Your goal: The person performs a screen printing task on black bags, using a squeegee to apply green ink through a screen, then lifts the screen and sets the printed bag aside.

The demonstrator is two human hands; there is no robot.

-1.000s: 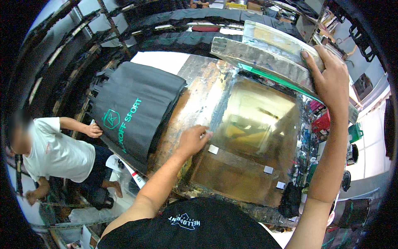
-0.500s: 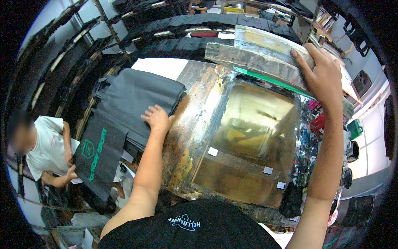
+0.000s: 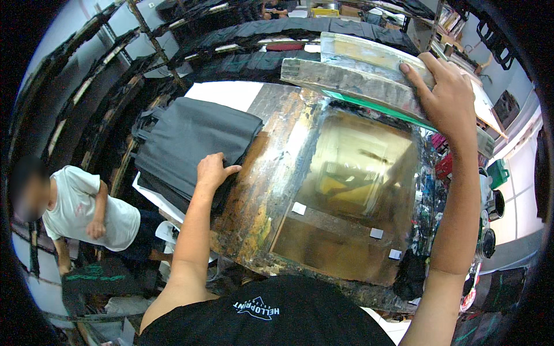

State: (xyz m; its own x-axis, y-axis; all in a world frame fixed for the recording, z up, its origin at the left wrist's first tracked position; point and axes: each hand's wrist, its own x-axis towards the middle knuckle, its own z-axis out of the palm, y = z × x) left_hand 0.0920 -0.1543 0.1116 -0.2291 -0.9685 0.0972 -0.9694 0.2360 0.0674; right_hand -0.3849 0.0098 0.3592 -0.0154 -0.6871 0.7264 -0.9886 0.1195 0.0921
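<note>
My right hand (image 3: 447,95) grips the upper edge of a raised, worn wooden screen-printing frame (image 3: 352,81). The thumb lies on its pale yellowish upper panel, and a green strip runs along the lower edge. Below it is a brown, glossy printing board (image 3: 340,230) bearing several small white squares. My left hand (image 3: 213,171) rests at the near right edge of a stack of black fabric bags (image 3: 196,130), its thumb stretched out to the right and its other fingertips partly hidden. Nothing shows held in it.
At the left stands a co-worker in a white shirt (image 3: 104,207), beside a dark bag with green print (image 3: 109,277). White sheets (image 3: 228,95) stick out from under the stack. Dark racks (image 3: 86,115) line the left side. Ink pots and cans (image 3: 487,242) crowd the right edge.
The co-worker has carried the green-printed bag off the stack, down to the lower left. My left hand has drawn slightly nearer to me. The raised frame has shifted slightly left.
</note>
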